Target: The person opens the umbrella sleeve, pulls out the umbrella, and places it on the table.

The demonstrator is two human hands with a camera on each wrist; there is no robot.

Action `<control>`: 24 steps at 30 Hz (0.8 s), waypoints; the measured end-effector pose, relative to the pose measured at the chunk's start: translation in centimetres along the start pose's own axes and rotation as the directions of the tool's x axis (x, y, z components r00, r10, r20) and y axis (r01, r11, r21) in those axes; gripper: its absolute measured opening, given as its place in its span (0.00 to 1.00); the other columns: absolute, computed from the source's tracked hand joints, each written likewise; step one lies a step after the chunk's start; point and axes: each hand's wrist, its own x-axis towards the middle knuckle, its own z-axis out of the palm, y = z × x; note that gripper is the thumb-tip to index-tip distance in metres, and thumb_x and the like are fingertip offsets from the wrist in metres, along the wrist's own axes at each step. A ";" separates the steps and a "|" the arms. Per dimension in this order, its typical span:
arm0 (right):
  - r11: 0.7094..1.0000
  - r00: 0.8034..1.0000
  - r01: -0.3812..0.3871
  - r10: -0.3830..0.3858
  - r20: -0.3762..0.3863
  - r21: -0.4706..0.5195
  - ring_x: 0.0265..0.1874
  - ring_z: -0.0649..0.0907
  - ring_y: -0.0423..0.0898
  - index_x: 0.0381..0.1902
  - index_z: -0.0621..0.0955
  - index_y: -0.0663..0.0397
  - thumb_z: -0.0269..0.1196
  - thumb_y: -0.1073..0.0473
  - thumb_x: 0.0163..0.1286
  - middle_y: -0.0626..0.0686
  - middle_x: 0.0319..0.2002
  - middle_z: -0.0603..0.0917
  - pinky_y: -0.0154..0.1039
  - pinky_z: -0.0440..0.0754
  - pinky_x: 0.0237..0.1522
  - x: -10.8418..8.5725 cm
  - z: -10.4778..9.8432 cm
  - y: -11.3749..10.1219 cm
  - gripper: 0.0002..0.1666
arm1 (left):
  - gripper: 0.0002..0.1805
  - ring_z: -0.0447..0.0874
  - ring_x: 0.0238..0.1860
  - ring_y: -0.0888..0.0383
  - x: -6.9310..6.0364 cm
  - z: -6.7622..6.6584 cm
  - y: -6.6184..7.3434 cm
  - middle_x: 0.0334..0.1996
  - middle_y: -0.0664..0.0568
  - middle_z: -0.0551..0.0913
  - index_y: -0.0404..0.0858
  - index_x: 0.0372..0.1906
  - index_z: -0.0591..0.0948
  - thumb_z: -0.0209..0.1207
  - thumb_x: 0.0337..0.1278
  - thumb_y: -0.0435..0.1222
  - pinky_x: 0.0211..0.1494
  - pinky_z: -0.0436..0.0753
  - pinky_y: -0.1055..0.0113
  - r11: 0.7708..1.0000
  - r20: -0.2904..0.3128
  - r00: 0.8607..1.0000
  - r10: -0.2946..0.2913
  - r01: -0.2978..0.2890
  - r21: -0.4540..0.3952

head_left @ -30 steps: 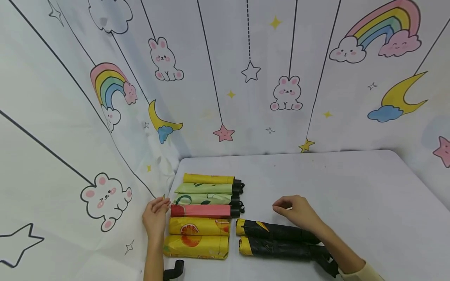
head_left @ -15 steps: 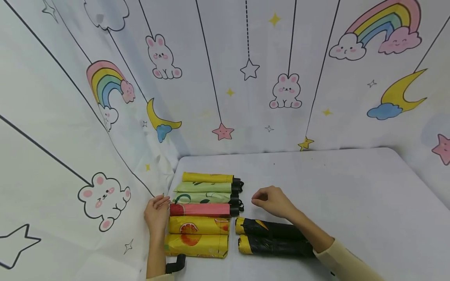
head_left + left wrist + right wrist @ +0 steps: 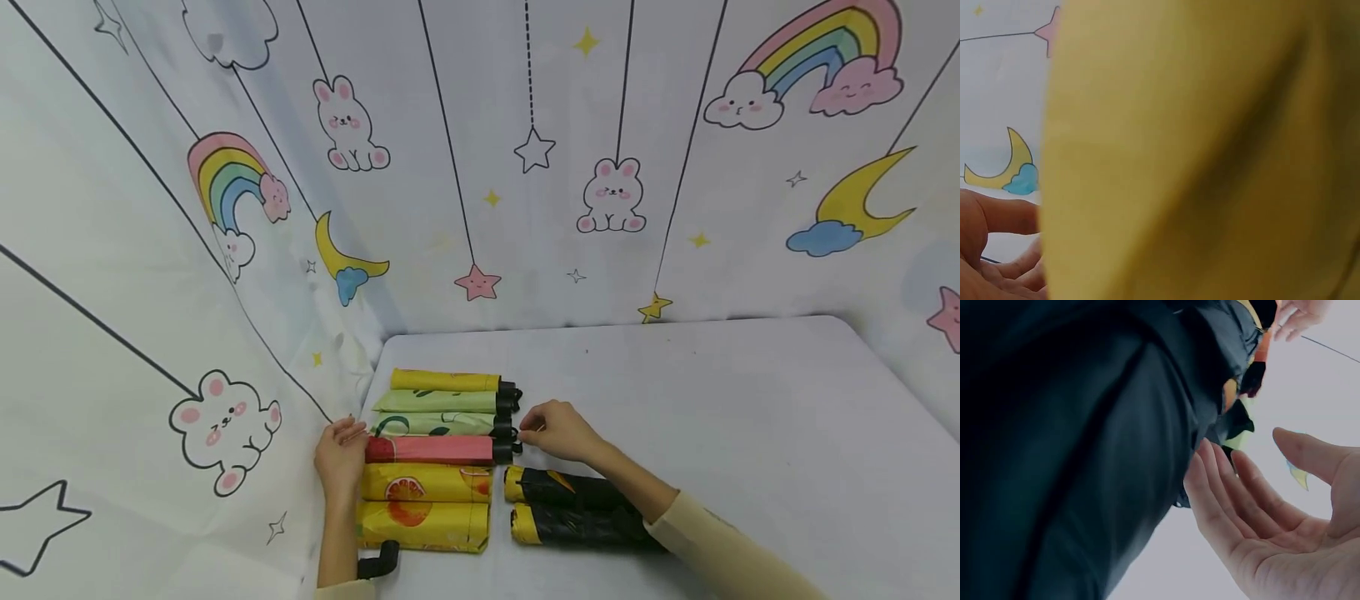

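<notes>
A red-pink folded umbrella (image 3: 435, 450) lies crosswise in a column of folded umbrellas. At its left end is my left hand (image 3: 341, 454), fingers loosely bent; whether they touch the fabric I cannot tell. My right hand (image 3: 558, 431) is at its black handle end, fingertips near the strap. In the right wrist view, the right hand's thumb stands apart from its fingers. Farther back lie two green umbrellas (image 3: 450, 424) and a slim yellow one (image 3: 444, 380). Nearer are two yellow orange-print umbrellas (image 3: 450, 483). The left wrist view is mostly filled by yellow fabric (image 3: 1147, 125).
Two black umbrellas with yellow ends (image 3: 577, 527) lie right of the column, partly under my right forearm. A black bent handle (image 3: 381, 561) sticks out beside my left forearm. The white table (image 3: 712, 392) meets a printed curtain (image 3: 525, 225) at the back and left.
My right hand has moved left, from above the black umbrellas to the red-pink umbrella's handle end. My left hand has shifted slightly right. The umbrellas lie as before.
</notes>
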 end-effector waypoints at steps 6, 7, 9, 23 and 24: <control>1.000 0.998 -0.009 0.009 0.057 -0.001 0.28 0.84 0.40 0.41 0.89 0.59 0.72 0.59 0.69 0.47 0.32 0.89 0.39 0.85 0.30 0.7 0.6 0.3 0.09 | 0.22 0.89 0.49 0.44 0.0 0.1 -0.3 0.54 0.32 0.86 0.27 0.63 0.77 0.63 0.64 0.24 0.36 0.77 0.87 0.999 0.002 1.000 -0.014 0.014 0.043; 1.000 0.998 -0.014 0.014 0.064 -0.008 0.28 0.84 0.40 0.41 0.89 0.59 0.72 0.58 0.69 0.46 0.32 0.89 0.38 0.85 0.30 0.8 0.7 0.3 0.09 | 0.22 0.90 0.48 0.45 0.0 0.1 -0.4 0.54 0.32 0.86 0.27 0.63 0.77 0.63 0.64 0.24 0.36 0.76 0.87 0.999 0.002 1.000 -0.015 0.015 0.048; 1.000 0.997 -0.017 0.018 0.080 -0.020 0.27 0.84 0.40 0.40 0.89 0.59 0.72 0.58 0.68 0.47 0.31 0.89 0.39 0.85 0.30 1.0 0.9 0.2 0.09 | 0.22 0.89 0.47 0.46 0.0 0.2 -0.4 0.53 0.32 0.86 0.27 0.63 0.77 0.63 0.64 0.24 0.36 0.76 0.87 0.998 -0.002 1.000 -0.013 0.013 0.055; 0.988 0.979 -0.048 0.075 0.191 -0.145 0.09 0.62 0.37 0.10 0.77 0.51 0.74 0.57 0.64 0.39 0.07 0.63 0.31 0.61 0.14 2.2 2.7 -1.0 0.25 | 0.23 0.84 0.57 0.40 -0.1 0.0 -0.5 0.54 0.34 0.87 0.28 0.64 0.77 0.62 0.65 0.25 0.37 0.73 0.89 0.997 0.000 0.997 -0.072 0.072 0.023; 0.987 0.977 -0.050 0.080 0.196 -0.153 0.09 0.61 0.38 0.09 0.74 0.49 0.74 0.58 0.63 0.39 0.07 0.62 0.32 0.60 0.14 2.3 2.8 -1.2 0.27 | 0.23 0.84 0.57 0.40 -0.1 0.0 -0.6 0.53 0.35 0.87 0.28 0.63 0.77 0.63 0.64 0.25 0.37 0.73 0.89 0.997 -0.004 0.997 -0.072 0.072 0.025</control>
